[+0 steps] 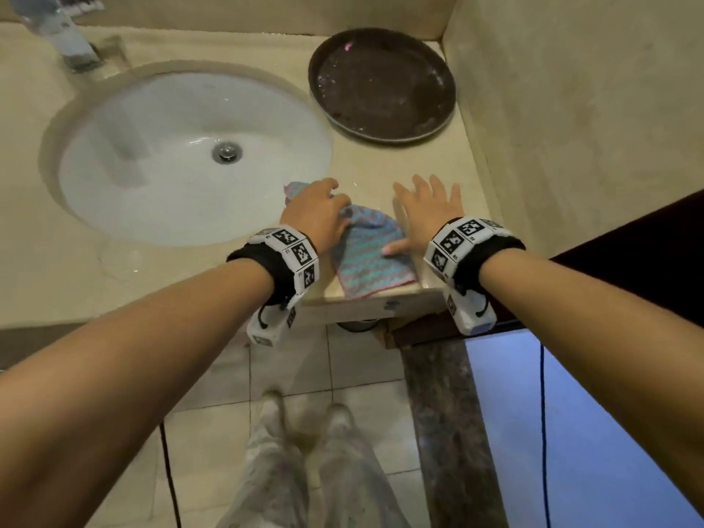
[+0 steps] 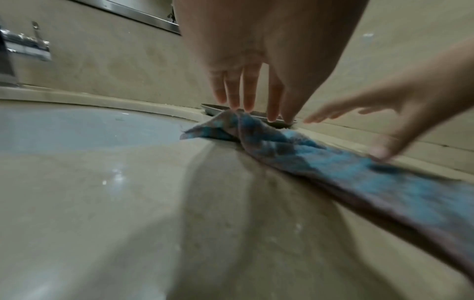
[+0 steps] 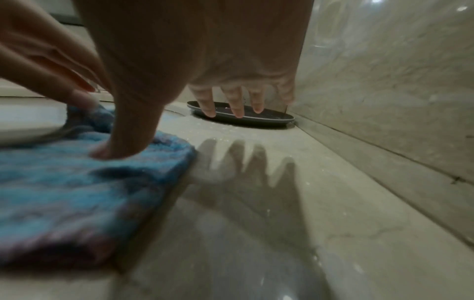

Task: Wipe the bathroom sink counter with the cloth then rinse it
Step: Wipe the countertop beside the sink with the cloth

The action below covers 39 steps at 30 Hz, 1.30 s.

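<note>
A blue and pink striped cloth lies on the beige counter to the right of the white sink basin, its near edge at the counter's front lip. My left hand is curled over the cloth's far end, and its fingertips pinch a raised fold of the cloth beside the basin rim. My right hand is spread flat. Its thumb presses the right edge of the cloth, while its fingers hover over bare counter.
A round dark brown tray sits in the back right corner against the walls. A chrome faucet stands behind the basin at the back left. A beige side wall closes the counter on the right. Water drops glint on the counter.
</note>
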Each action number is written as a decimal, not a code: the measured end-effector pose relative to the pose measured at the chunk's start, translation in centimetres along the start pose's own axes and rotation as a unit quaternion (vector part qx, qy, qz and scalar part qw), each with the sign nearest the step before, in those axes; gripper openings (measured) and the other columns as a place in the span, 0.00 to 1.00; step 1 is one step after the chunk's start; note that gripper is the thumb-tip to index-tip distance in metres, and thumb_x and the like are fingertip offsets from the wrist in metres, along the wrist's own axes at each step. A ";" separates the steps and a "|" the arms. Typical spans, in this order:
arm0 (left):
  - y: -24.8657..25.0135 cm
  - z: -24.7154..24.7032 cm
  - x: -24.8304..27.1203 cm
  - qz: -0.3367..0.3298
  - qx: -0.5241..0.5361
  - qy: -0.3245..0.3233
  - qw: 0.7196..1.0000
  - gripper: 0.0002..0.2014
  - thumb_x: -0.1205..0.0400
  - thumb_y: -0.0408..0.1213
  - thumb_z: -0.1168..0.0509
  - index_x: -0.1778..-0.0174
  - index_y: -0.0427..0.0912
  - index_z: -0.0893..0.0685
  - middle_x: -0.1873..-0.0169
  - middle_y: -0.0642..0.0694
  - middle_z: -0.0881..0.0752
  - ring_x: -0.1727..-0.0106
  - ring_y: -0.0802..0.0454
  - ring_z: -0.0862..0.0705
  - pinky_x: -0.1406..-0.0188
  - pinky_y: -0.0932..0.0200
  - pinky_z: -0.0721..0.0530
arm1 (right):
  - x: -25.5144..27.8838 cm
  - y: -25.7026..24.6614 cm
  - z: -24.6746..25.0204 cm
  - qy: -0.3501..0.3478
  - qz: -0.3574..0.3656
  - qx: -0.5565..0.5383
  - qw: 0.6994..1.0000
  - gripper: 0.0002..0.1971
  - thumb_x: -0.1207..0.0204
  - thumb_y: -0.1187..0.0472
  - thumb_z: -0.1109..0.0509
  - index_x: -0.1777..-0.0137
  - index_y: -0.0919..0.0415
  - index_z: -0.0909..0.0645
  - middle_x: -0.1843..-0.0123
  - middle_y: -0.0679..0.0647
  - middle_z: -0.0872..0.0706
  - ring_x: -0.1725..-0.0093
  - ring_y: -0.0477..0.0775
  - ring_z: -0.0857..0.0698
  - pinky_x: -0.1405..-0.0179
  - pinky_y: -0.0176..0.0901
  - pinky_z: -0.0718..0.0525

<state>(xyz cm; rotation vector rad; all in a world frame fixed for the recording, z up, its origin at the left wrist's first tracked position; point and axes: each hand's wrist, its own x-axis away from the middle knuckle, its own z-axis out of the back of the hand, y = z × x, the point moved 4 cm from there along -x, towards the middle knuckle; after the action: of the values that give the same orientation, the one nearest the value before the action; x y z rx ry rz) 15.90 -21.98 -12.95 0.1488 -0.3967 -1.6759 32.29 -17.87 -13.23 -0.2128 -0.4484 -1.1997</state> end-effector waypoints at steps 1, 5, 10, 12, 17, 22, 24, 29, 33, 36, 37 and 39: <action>-0.4 -0.1 -0.4 0.001 -0.006 -0.021 1.000 0.18 0.18 0.39 0.41 0.33 0.41 0.21 0.27 0.39 0.29 0.28 0.40 0.28 0.34 0.46 0.25 | 0.1 -0.1 -0.6 -0.017 0.001 0.017 1.000 0.58 0.39 0.32 0.27 0.17 0.50 0.59 0.15 0.58 0.58 0.16 0.67 0.59 0.22 0.71 0.59; -1.6 -0.6 -1.0 -0.038 -0.025 -0.072 0.996 0.20 0.21 0.40 0.35 0.32 0.41 0.21 0.32 0.39 0.24 0.32 0.39 0.25 0.34 0.45 0.25 | 0.5 0.5 -1.0 -0.027 -0.024 0.062 0.997 0.57 0.35 0.37 0.26 0.17 0.52 0.61 0.15 0.59 0.61 0.16 0.68 0.61 0.20 0.69 0.59; -1.2 -0.1 -1.1 -0.080 -0.083 -0.066 0.991 0.19 0.19 0.49 0.40 0.34 0.47 0.20 0.38 0.41 0.21 0.42 0.37 0.19 0.40 0.45 0.22 | 1.4 3.8 -0.1 0.010 -0.124 0.065 0.990 0.39 0.24 0.55 0.31 0.18 0.58 0.49 0.16 0.63 0.49 0.17 0.68 0.50 0.18 0.64 0.48; -0.5 0.1 -1.1 -0.101 -0.066 -0.066 0.990 0.17 0.17 0.46 0.42 0.38 0.45 0.17 0.41 0.41 0.20 0.47 0.37 0.17 0.46 0.47 0.20 | 2.1 3.6 0.2 0.073 -0.122 0.053 0.988 0.25 0.22 0.64 0.36 0.25 0.64 0.37 0.24 0.65 0.35 0.24 0.68 0.36 0.26 0.60 0.33; -0.7 0.3 -2.0 -0.146 -0.046 -0.087 0.984 0.14 0.19 0.40 0.40 0.41 0.43 0.16 0.42 0.42 0.19 0.42 0.42 0.20 0.49 0.50 0.20 | 3.0 1.3 -1.2 0.008 -0.143 -0.093 0.985 0.20 0.22 0.53 0.33 0.36 0.63 0.30 0.38 0.63 0.22 0.41 0.66 0.19 0.50 0.54 0.21; -1.4 -1.0 -1.9 -0.189 -0.075 -0.134 0.970 0.20 0.19 0.45 0.39 0.31 0.46 0.23 0.35 0.44 0.22 0.33 0.44 0.23 0.42 0.49 0.19 | 2.2 1.1 -1.3 -0.031 -0.214 -0.129 0.968 0.28 0.24 0.51 0.30 0.30 0.64 0.31 0.30 0.64 0.27 0.34 0.66 0.22 0.42 0.54 0.21; -1.5 -1.6 -1.8 -0.196 -0.087 -0.118 0.970 0.21 0.17 0.43 0.41 0.27 0.44 0.28 0.30 0.42 0.28 0.29 0.44 0.28 0.38 0.48 0.21 | 1.5 1.2 -1.4 -0.049 -0.221 -0.129 0.965 0.26 0.20 0.55 0.34 0.26 0.65 0.34 0.24 0.65 0.33 0.29 0.67 0.26 0.38 0.55 0.22; -1.0 -2.3 -3.0 -0.152 -0.063 -0.148 0.975 0.26 0.14 0.46 0.49 0.20 0.42 0.40 0.18 0.40 0.51 0.16 0.43 0.51 0.19 0.43 0.41 | 0.0 2.4 -2.8 -0.073 -0.220 -0.117 0.966 0.32 0.16 0.54 0.44 0.17 0.63 0.53 0.16 0.62 0.48 0.18 0.64 0.43 0.21 0.61 0.43; -0.9 -2.6 -5.2 -0.130 -0.068 -0.182 0.972 0.27 0.13 0.48 0.53 0.18 0.43 0.47 0.17 0.41 0.58 0.16 0.44 0.59 0.18 0.40 0.49 | -0.9 3.7 -3.1 -0.080 -0.207 -0.115 0.968 0.33 0.15 0.51 0.49 0.17 0.59 0.61 0.15 0.60 0.58 0.15 0.61 0.54 0.19 0.60 0.50; -0.8 -2.2 -6.5 -0.131 -0.055 -0.156 0.977 0.27 0.13 0.47 0.52 0.19 0.42 0.45 0.18 0.39 0.50 0.17 0.42 0.48 0.20 0.47 0.43 | -2.4 4.6 -2.7 -0.077 -0.196 -0.104 0.972 0.33 0.15 0.50 0.51 0.17 0.59 0.63 0.15 0.59 0.61 0.15 0.60 0.56 0.18 0.59 0.51; -0.9 -2.1 -6.9 -0.132 -0.050 -0.139 0.980 0.26 0.13 0.46 0.52 0.19 0.41 0.43 0.20 0.38 0.46 0.20 0.41 0.40 0.22 0.49 0.38 | -3.1 5.0 -2.4 -0.075 -0.192 -0.098 0.974 0.33 0.15 0.50 0.51 0.17 0.59 0.63 0.15 0.60 0.61 0.15 0.60 0.56 0.18 0.59 0.51; -1.1 -1.9 -7.7 -0.125 -0.033 -0.112 0.985 0.26 0.14 0.46 0.50 0.20 0.40 0.40 0.23 0.39 0.40 0.26 0.41 0.31 0.27 0.50 0.31 | -4.7 5.6 -1.5 -0.076 -0.180 -0.085 0.977 0.33 0.14 0.50 0.51 0.17 0.59 0.63 0.15 0.60 0.60 0.15 0.61 0.56 0.18 0.58 0.51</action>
<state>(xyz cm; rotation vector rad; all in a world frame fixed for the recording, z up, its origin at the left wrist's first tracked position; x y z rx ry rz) 16.63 -14.62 -16.08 -0.0433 -0.5070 -1.9597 36.48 -12.50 -16.21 -0.3834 -0.5326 -1.5875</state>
